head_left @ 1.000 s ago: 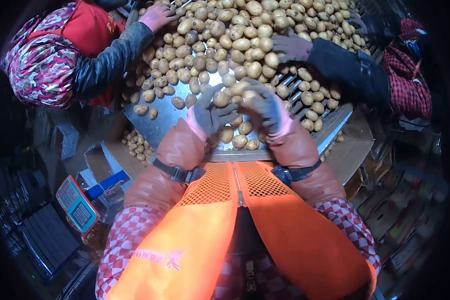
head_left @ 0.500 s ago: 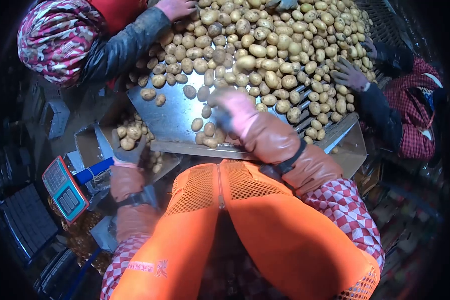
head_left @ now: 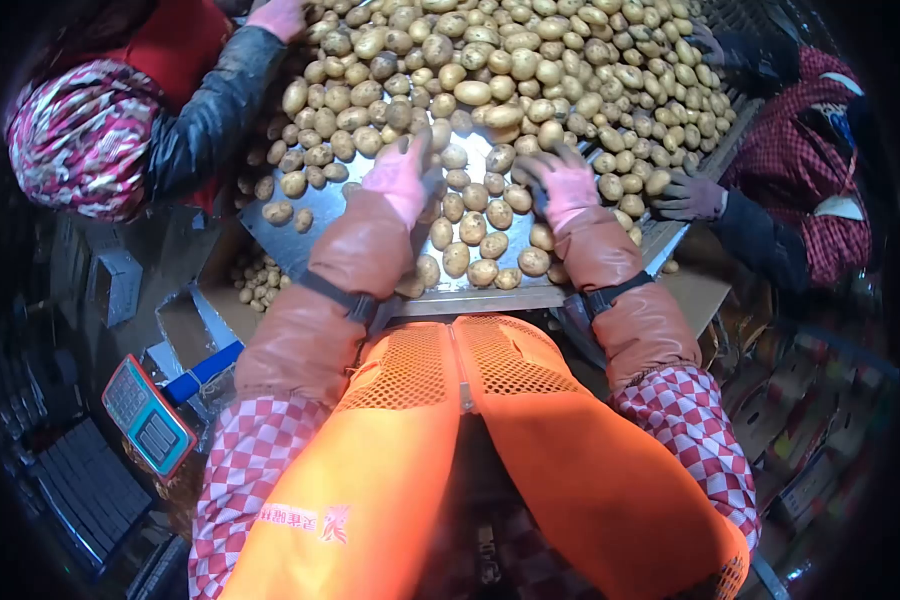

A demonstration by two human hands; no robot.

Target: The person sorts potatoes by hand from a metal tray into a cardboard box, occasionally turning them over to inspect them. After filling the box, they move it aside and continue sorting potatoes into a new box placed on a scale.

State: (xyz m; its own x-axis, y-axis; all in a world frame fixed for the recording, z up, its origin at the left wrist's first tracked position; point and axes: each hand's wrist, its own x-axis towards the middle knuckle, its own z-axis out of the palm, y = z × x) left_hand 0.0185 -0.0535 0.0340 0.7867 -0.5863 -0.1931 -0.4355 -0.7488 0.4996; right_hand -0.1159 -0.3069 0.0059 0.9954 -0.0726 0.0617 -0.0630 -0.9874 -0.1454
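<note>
My left hand (head_left: 407, 182), in a pink and grey glove, lies on the metal table (head_left: 320, 215) with its fingers stretched among the potatoes. My right hand (head_left: 562, 183), gloved the same way, rests on the table's right part, fingers extended and apart beside potatoes. Between the two hands lies a loose group of potatoes (head_left: 472, 228), several reaching down to the table's front edge. Beyond my fingertips a large potato heap (head_left: 530, 60) covers the back of the table. The undersides of both hands are hidden.
A co-worker's gloved hand (head_left: 692, 195) touches potatoes at the right; another co-worker's pink glove (head_left: 278, 18) is at the upper left. Below the table's left side are a box of small potatoes (head_left: 260, 282) and a scale display (head_left: 148, 415). A cardboard flap (head_left: 695, 285) sits right.
My left hand has moved from the box at the left, where it was by several potatoes, up onto the table. My right hand has shifted right. More potatoes now lie near the front edge.
</note>
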